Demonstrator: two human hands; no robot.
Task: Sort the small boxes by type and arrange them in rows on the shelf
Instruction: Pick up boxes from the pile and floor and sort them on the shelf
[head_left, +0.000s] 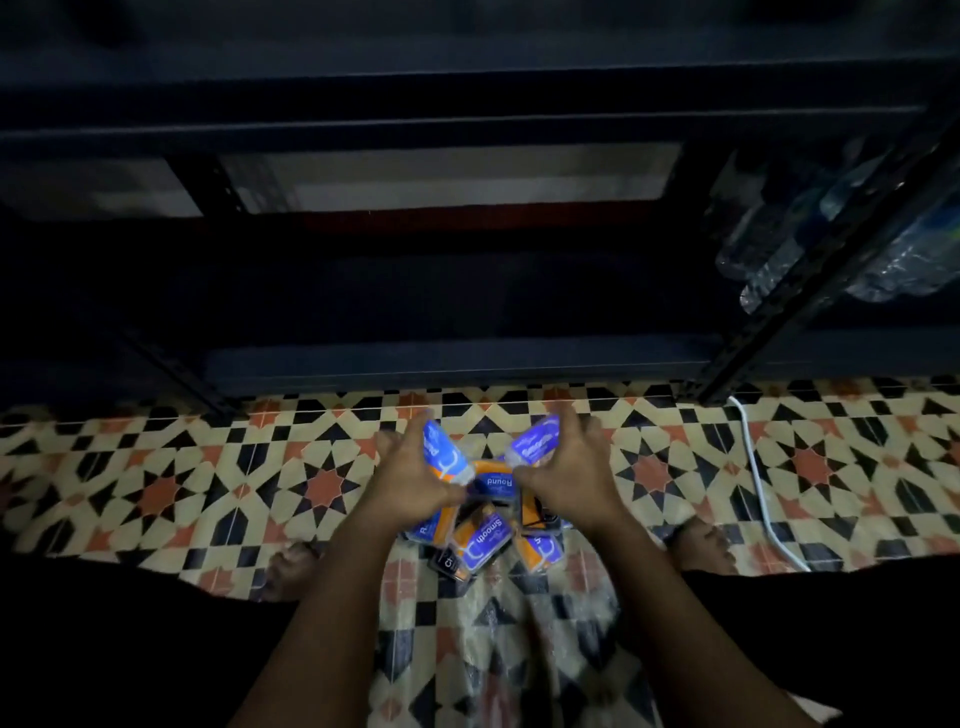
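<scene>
1. On the patterned tile floor (156, 467), before the dark shelf (467, 358): left hand (415, 483) gripping one blue-orange box (441, 452), right hand (566, 478) gripping another (535, 441), above the pile of boxes (483, 540).
2. Best checked by label ("Round", "Smooth") before shelving in rows.

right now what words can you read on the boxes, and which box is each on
"Smooth": box in the right hand
"Round": box lying between the hands
"Smooth": box at the pile's front
Box in the left hand: print too blurred.
Dark box: letters unreadable.
</scene>
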